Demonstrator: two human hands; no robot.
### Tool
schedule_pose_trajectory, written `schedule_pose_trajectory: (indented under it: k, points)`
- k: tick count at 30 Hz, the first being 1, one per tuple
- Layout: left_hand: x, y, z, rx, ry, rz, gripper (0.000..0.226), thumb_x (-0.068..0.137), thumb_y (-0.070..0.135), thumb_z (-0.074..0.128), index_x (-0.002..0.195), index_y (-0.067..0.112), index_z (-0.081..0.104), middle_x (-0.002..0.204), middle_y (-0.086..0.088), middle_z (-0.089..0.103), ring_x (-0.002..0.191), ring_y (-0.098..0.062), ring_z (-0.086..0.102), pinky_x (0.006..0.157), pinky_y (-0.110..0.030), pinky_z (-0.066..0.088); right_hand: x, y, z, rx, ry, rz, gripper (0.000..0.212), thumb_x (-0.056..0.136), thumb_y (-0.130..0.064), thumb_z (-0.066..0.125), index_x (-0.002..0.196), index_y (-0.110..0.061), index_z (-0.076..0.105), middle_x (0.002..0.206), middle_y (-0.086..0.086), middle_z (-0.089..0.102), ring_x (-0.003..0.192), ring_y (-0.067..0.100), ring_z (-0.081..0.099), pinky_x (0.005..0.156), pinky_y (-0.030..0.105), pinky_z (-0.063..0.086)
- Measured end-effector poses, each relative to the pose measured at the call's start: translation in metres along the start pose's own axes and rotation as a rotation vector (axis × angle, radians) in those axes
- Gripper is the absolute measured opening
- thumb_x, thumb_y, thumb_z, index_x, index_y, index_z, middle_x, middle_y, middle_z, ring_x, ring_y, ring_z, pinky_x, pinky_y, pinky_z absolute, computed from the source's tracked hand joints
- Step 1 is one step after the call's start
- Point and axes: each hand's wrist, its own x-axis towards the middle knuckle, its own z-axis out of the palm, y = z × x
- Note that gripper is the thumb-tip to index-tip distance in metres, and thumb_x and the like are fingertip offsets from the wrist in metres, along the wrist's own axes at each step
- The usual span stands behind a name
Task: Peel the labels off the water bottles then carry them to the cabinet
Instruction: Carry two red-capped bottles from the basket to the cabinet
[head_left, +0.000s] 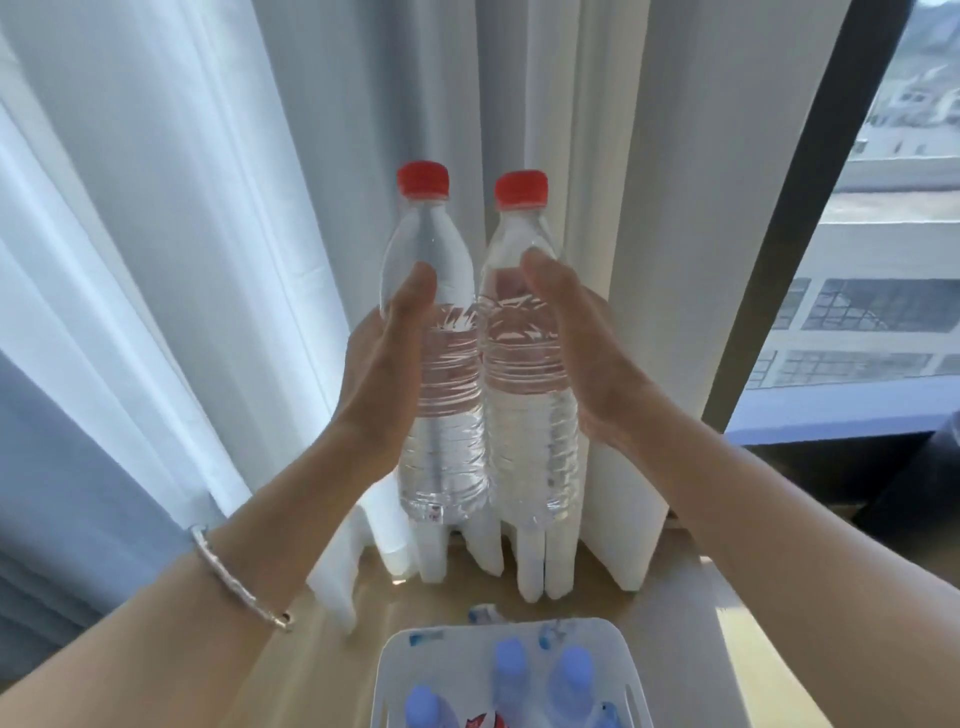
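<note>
Both hands (387, 364) hold two upright bottles (441, 395).

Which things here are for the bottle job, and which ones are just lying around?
For the job: left red-capped bottle, held by the left hand; right red-capped bottle, held by the right hand; blue-capped bottles in the white basket.

Just lying about: curtains; window; bracelet; wooden tabletop.
</note>
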Motion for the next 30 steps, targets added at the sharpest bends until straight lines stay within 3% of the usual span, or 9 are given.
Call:
schedule_pose_trajectory:
  k: [4,9,16,18,21,24,27,30]
  points:
    - [0.048,0.121,-0.004,-0.002,0.019,0.168,0.049,0.078,0.067,0.046,0.078,0.026,0.072,0.079,-0.002,0.076,0.076,-0.021,0.074,0.067,-0.035,0.056,0.051,-0.120,-0.011,0.003,0.041,-0.171,0.050,0.080,-0.058,0.048,0.097,-0.015,0.068,0.085,0.005,0.075,0.076,0.019,0.073,0.060,0.023,0.054]
    - [0.092,0.288,-0.018,-0.029,-0.031,0.232,0.060,0.078,0.072,0.045,0.096,0.021,0.071,0.090,-0.008,0.075,0.085,-0.027,0.073,0.082,-0.049,0.057,0.105,-0.284,-0.016,0.030,0.054,-0.247,0.049,0.080,-0.060,0.048,0.097,-0.019,0.069,0.085,0.002,0.075,0.077,0.018,0.073,0.065,0.030,0.055]
    - [0.134,0.482,-0.064,0.058,0.043,0.284,0.069,0.076,0.071,0.043,0.103,0.013,0.067,0.087,-0.004,0.076,0.081,-0.022,0.074,0.083,-0.047,0.056,0.160,-0.477,0.014,0.012,0.069,-0.296,0.049,0.080,-0.062,0.050,0.104,-0.023,0.068,0.093,-0.002,0.075,0.085,0.014,0.072,0.079,0.036,0.054]
    - [0.138,0.524,-0.079,0.078,0.030,0.320,0.066,0.079,0.070,0.043,0.103,0.014,0.067,0.087,-0.004,0.076,0.080,-0.021,0.074,0.079,-0.043,0.058,0.168,-0.519,0.026,0.015,0.074,-0.299,0.051,0.080,-0.062,0.050,0.106,-0.022,0.067,0.093,-0.001,0.075,0.085,0.015,0.072,0.078,0.035,0.055]
    - [0.135,0.581,-0.104,0.070,0.023,0.350,0.059,0.081,0.068,0.044,0.099,0.017,0.067,0.083,-0.002,0.076,0.076,-0.018,0.074,0.065,-0.026,0.058,0.174,-0.577,0.046,0.024,0.064,-0.303,0.051,0.079,-0.063,0.051,0.105,-0.021,0.066,0.090,-0.003,0.075,0.081,0.013,0.072,0.065,0.023,0.055]
    - [0.133,0.653,-0.132,0.078,0.026,0.358,0.057,0.080,0.067,0.045,0.097,0.016,0.066,0.079,0.001,0.076,0.072,-0.014,0.073,0.056,-0.016,0.053,0.179,-0.649,0.066,0.041,0.079,-0.318,0.064,0.072,-0.068,0.055,0.106,-0.015,0.065,0.088,-0.002,0.075,0.079,0.012,0.072,0.059,0.016,0.053]
    - [0.129,0.733,-0.146,0.114,-0.008,0.408,0.057,0.082,0.065,0.045,0.103,0.016,0.065,0.086,-0.002,0.076,0.078,-0.016,0.074,0.062,-0.022,0.056,0.177,-0.725,0.077,0.031,0.133,-0.361,0.074,0.065,-0.074,0.053,0.107,-0.014,0.065,0.091,-0.002,0.074,0.080,0.010,0.071,0.061,0.016,0.052]
    - [0.114,0.809,-0.138,0.158,-0.038,0.462,0.059,0.083,0.066,0.042,0.108,0.017,0.064,0.092,-0.004,0.076,0.084,-0.018,0.074,0.072,-0.030,0.057,0.165,-0.797,0.065,0.014,0.158,-0.420,0.067,0.073,-0.068,0.052,0.108,-0.012,0.065,0.091,0.000,0.074,0.080,0.010,0.071,0.063,0.019,0.052]
